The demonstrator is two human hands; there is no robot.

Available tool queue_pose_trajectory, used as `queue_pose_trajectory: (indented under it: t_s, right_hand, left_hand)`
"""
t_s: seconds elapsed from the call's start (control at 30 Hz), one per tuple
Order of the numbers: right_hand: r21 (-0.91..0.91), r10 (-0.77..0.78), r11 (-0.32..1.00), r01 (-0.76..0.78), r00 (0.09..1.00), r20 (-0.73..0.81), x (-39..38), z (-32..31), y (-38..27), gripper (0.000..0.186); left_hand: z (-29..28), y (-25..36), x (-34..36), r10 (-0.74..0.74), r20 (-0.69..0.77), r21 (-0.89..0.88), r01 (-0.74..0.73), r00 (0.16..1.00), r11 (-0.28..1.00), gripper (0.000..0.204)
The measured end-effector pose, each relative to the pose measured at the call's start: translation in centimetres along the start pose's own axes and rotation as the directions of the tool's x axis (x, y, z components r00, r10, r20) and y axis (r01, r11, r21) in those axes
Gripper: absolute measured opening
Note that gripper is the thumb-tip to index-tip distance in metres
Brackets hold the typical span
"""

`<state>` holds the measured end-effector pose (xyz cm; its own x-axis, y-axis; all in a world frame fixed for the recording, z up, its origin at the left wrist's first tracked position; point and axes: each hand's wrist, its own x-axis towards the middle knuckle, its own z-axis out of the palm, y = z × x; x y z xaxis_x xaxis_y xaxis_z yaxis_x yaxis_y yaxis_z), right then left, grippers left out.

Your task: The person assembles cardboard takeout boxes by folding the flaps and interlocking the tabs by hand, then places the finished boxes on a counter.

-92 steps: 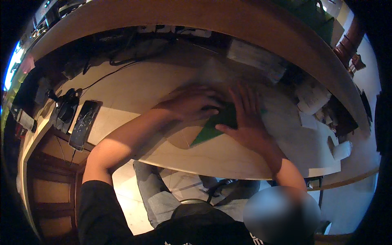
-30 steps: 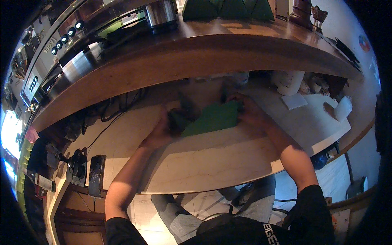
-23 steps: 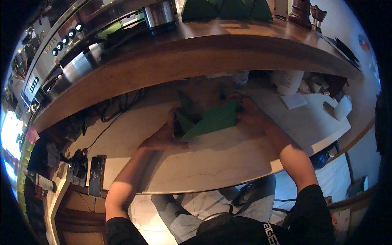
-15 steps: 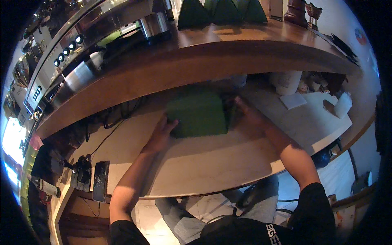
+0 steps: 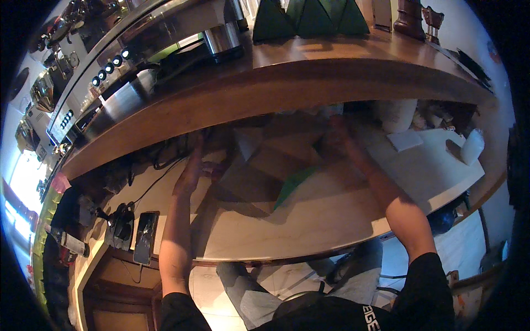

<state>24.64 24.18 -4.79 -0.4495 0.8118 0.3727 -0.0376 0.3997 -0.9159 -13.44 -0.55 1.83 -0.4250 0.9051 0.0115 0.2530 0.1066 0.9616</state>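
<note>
An unfolded cardboard piece (image 5: pixel 251 179) lies in shadow on the pale work surface. Its plain brownish-grey side shows in creased panels, some tilted up, and one green flap (image 5: pixel 295 185) shows at the near right. My left hand (image 5: pixel 193 157) is at the cardboard's left edge, fingers pointing away and the thumb seemingly apart from them. At the far right corner is my right hand (image 5: pixel 338 135), dim and blurred; its grip on the cardboard cannot be made out.
A wooden shelf (image 5: pixel 309 77) overhangs the far side, with green pyramid-shaped boxes (image 5: pixel 312 19) and a metal machine (image 5: pixel 176 27) on it. A phone (image 5: pixel 146 237) lies left. White pads (image 5: pixel 406 140) and a white container (image 5: pixel 397 113) stand right.
The green cardboard has been opened out, and its brownish inner side now shows. My left hand has moved away and left; my right hand has shifted slightly farther away.
</note>
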Motion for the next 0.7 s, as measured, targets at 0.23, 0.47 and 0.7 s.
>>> queue_pose_trajectory:
  t_s: [0.23, 0.47, 0.7]
  right_hand:
    - [-0.013, -0.085, 0.996, 0.085, 0.996, -0.004, -0.8, 1.3, -0.6, 0.038]
    - [-0.222, -0.133, 0.956, 0.19, 0.959, 0.25, -1.3, 0.9, -2.0, 0.037]
    - [-0.41, -0.52, 0.661, 0.629, 0.777, 0.354, -1.6, 0.7, -2.7, 0.036]
  left_hand:
    - [6.8, 1.6, -2.8, 0.119, 0.045, 0.682, -0.117, 0.992, 0.722, 0.076]
    - [-1.0, 1.7, -2.2, 0.334, 0.485, 0.365, -0.534, 0.808, 0.762, 0.059]
    - [-3.4, 0.3, -2.2, 0.079, 0.66, 0.174, -0.254, 0.747, 0.951, 0.07]
